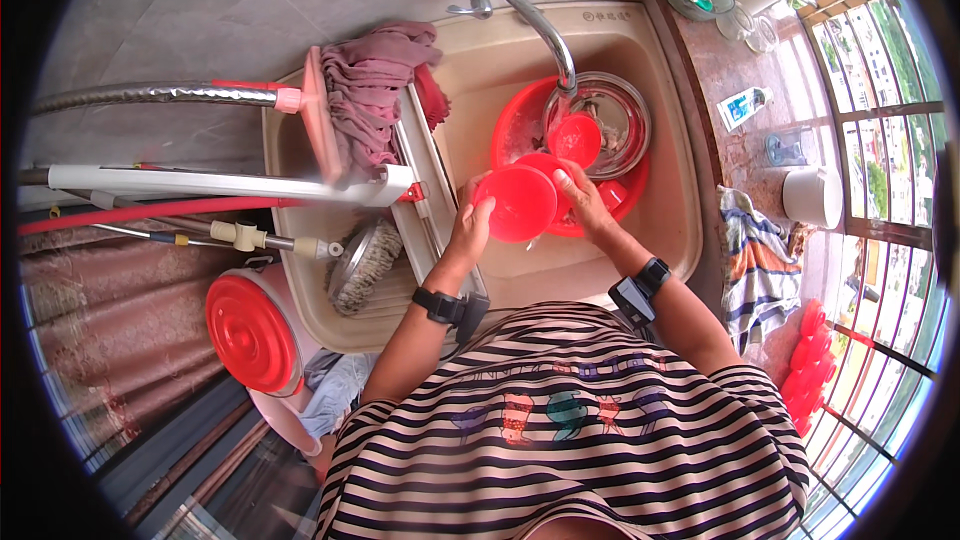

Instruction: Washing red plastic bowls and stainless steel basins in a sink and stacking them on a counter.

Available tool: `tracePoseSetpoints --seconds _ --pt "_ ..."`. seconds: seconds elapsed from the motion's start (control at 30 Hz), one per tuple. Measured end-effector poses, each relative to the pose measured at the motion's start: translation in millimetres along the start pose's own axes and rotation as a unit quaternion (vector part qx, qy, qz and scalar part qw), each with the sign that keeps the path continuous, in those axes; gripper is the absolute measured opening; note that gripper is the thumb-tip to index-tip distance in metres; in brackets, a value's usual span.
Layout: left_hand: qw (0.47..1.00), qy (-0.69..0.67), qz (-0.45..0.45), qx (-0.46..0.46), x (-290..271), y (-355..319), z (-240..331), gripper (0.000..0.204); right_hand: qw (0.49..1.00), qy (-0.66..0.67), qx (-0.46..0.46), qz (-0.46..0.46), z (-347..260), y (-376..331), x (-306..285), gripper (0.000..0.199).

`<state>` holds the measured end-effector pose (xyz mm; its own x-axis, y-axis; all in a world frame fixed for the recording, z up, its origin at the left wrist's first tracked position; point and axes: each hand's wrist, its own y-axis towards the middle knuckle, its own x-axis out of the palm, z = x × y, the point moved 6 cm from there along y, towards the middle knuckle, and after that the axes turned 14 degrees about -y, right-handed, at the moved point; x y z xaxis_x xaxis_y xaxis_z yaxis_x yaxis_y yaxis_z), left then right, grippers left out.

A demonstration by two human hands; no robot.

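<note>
Over the front of the sink [650, 240], a red bowl [515, 205] is held between my two hands. My left hand [470, 227] grips its left rim with the thumb over the edge. On its right side is my right hand [583, 198], fingers closed. Another red edge shows just behind this bowl; I cannot tell whether it is a second bowl. Under the tap [525, 8], a smaller red bowl [577, 138] sits in running water. It rests by a round steel basin [634, 118] inside a larger red tub [508, 120].
Left of the sink, a pink cloth [375, 85] and mop handles [220, 183] lie across the drainboard beside a scrubbing brush head [365, 265]. A red-lidded bucket [252, 332] stands below. The right ledge holds a tube [744, 107], a white cup [812, 196] and a striped towel [755, 270].
</note>
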<state>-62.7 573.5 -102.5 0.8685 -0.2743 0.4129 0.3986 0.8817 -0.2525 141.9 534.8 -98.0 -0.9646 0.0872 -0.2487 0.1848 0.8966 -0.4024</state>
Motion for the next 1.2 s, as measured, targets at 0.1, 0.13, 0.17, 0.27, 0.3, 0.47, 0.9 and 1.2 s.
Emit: tracePoseSetpoints --seconds 0.1,0.13,0.17,0.27,0.3,0.47,0.9,1.2 --pt "0.999 0.031 0.026 0.017 -2.6 2.3 -16.7 0.047 0.961 0.218 0.107 -0.128 10.7 -8.8 30.0 0.055" --pt "0.997 0.021 0.065 0.02 -4.8 1.7 -17.7 0.047 0.934 0.275 0.148 -0.173 14.7 -11.1 38.8 0.056" --pt "0.998 0.021 0.064 0.019 -6.5 -0.6 -17.0 0.047 0.92 0.3 0.143 -0.209 14.0 -11.2 43.1 0.061" --pt "0.96 -0.171 0.058 -0.216 4.2 -8.5 -15.3 0.045 0.923 0.269 0.129 -0.242 13.8 -3.7 33.2 0.058" --pt "0.96 -0.174 0.044 -0.216 -3.1 -9.0 -21.0 0.044 0.955 0.213 0.113 -0.174 22.8 7.9 20.9 0.058" --pt "0.955 -0.185 0.052 -0.226 -8.9 -6.0 -26.1 0.04 0.912 -0.262 0.008 0.315 72.9 63.9 -89.2 0.052" --pt "0.974 -0.16 0.074 -0.145 -3.8 10.0 4.3 0.057 0.935 -0.201 0.158 0.245 160.2 110.3 -76.8 0.041" --pt "0.972 -0.163 0.081 -0.151 -1.4 1.1 13.1 0.06 0.946 -0.152 0.19 0.212 161.5 120.4 -81.0 0.03"
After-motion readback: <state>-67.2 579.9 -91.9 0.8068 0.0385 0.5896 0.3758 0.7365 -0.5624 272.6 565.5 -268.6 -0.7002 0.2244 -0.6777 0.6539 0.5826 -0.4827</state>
